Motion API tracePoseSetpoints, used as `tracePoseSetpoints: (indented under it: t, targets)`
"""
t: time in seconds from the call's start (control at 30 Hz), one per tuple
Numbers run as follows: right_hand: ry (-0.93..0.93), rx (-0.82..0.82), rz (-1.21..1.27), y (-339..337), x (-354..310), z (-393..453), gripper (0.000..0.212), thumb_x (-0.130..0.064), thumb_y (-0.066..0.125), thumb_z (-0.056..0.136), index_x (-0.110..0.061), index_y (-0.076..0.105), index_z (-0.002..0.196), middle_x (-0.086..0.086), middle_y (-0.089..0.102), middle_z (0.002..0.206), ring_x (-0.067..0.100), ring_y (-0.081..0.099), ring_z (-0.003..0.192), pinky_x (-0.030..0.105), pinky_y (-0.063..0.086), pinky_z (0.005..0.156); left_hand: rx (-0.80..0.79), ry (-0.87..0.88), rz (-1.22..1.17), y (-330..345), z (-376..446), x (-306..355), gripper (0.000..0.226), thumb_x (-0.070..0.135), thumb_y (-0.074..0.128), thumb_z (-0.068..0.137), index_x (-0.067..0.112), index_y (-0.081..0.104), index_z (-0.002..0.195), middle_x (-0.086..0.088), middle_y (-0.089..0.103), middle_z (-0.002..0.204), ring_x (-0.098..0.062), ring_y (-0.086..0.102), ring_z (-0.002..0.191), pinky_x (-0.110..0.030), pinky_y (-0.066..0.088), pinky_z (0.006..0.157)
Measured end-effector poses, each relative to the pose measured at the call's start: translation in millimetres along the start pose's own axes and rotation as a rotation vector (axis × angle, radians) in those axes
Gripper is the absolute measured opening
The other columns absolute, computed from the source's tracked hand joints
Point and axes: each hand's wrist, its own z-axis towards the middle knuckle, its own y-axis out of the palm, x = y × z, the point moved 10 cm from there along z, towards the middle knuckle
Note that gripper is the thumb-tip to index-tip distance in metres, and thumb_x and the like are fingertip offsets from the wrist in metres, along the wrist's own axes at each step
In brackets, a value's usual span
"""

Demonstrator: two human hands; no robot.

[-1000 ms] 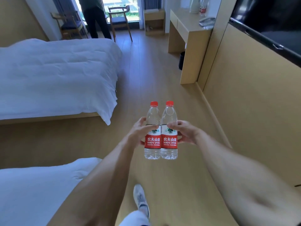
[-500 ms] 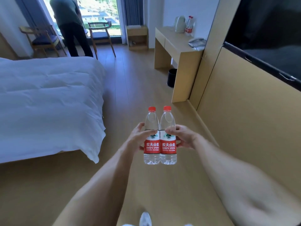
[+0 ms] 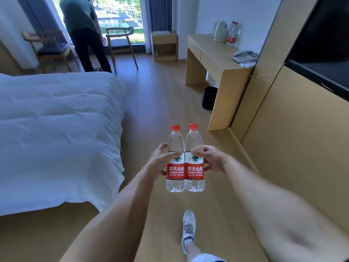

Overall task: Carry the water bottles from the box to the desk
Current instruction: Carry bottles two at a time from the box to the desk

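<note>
left hand grips left bottle | right hand grips right bottle | bottles touching between hands | likely full, heavy, smooth; hold at label

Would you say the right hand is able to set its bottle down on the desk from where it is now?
Probably not yet: the right hand grips its bottle well short of the desk, though open floor lies between.

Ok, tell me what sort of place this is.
Most likely a hotel room: a bed with a white duvet, a light wooden desk bearing a pale electric kettle and a grey corded telephone, and two wooden armchairs by the window.
</note>
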Motion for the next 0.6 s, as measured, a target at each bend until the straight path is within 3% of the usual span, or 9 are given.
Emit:
tracePoseSetpoints:
  t: [0.1,0.3,0.6]
  targets:
    - [0.005,-0.036,0.003,-5,-22,56,0.048,-0.024,0.072,0.090,-0.004,0.054,0.129,0.018,0.067,0.122,0.036,0.065,0.113,0.060,0.048,0.101,0.022,0.007,0.017,-17,49,18,0.058,0.035,0.084,0.078,0.035,0.051,0.126,-0.008,0.075,0.101,-0.026,0.077,0.083,-0.055,0.062,0.077]
    - [0.006,-0.107,-0.004,-26,-88,172,0.048,-0.026,0.074,0.089,-0.003,0.055,0.127,0.016,0.070,0.116,0.032,0.069,0.102,0.055,0.054,0.093,0.067,-0.023,0.016,-47,152,75,0.067,0.034,0.081,0.083,0.034,0.042,0.137,-0.008,0.071,0.108,-0.018,0.077,0.077,-0.037,0.062,0.060]
    - [-0.008,-0.182,-0.020,-52,-190,304,0.050,-0.026,0.074,0.088,-0.002,0.055,0.129,0.017,0.070,0.116,0.030,0.070,0.100,0.053,0.056,0.089,0.088,0.019,-0.035,-85,281,161,0.063,0.037,0.084,0.079,0.039,0.045,0.128,-0.005,0.072,0.108,-0.018,0.077,0.082,-0.039,0.062,0.062]
